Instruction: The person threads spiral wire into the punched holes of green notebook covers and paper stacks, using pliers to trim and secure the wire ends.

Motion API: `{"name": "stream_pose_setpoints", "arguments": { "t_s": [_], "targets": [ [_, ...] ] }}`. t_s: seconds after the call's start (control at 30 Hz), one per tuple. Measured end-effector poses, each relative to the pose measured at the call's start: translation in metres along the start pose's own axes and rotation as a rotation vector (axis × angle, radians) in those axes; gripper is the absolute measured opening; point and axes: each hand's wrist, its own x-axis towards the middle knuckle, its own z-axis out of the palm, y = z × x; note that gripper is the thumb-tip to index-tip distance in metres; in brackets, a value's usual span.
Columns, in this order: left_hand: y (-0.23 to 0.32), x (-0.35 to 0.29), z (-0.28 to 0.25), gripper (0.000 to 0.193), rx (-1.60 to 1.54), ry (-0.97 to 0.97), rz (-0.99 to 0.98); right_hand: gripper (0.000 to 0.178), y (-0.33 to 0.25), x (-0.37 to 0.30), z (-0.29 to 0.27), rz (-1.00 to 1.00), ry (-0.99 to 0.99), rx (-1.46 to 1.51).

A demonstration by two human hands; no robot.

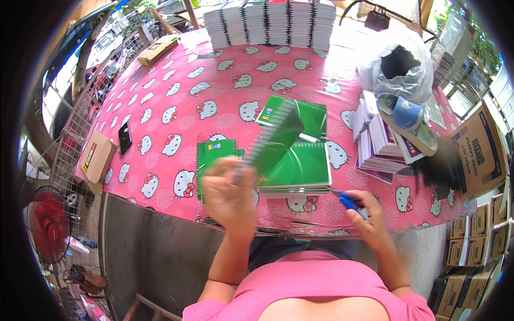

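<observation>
Raised over the table, my left hand (229, 192) is closed on a green spiral notebook (277, 136), tilted upright and blurred by motion. My right hand (369, 216) grips small blue-handled pliers (349, 201), their dark tip at the corner of a stack of green notebooks (300, 168). Behind that stack lie more green notebooks (313, 119). Another small pile of green spiral notebooks (210, 155) is partly hidden behind my left hand.
A pink patterned cloth covers the table (225, 80). Tall spiral notebook stacks (270, 24) stand at the far edge. On the right are purple-and-white notebooks (375, 139), a blue slipper (404, 115), a plastic bag (399, 59) and a carton (479, 152). A phone (125, 137) lies left.
</observation>
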Motion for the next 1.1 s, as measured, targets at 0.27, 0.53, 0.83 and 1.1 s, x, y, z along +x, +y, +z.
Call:
{"name": "stream_pose_setpoints", "arguments": {
  "t_s": [0.27, 0.53, 0.83, 1.1],
  "targets": [
    [-0.074, 0.013, -0.142, 0.022, 0.869, 0.127, -0.136, 0.060, 0.029, 0.021, -0.010, -0.269, 0.301, -0.691],
    [0.002, 0.045, -0.038, 0.048, 0.569, -0.065, 0.020, 0.038, -0.010, 0.124, 0.015, 0.027, 0.133, -0.061],
    [0.006, 0.006, 0.015, 0.075, 0.472, -0.685, 0.036, 0.036, -0.047, 0.097, 0.047, -0.247, 0.170, 0.261],
    [0.018, 0.022, 0.051, 0.016, 0.663, -0.581, 0.379, 0.049, -0.052, 0.090, 0.035, -0.490, 0.151, -0.064]
  ]
}}
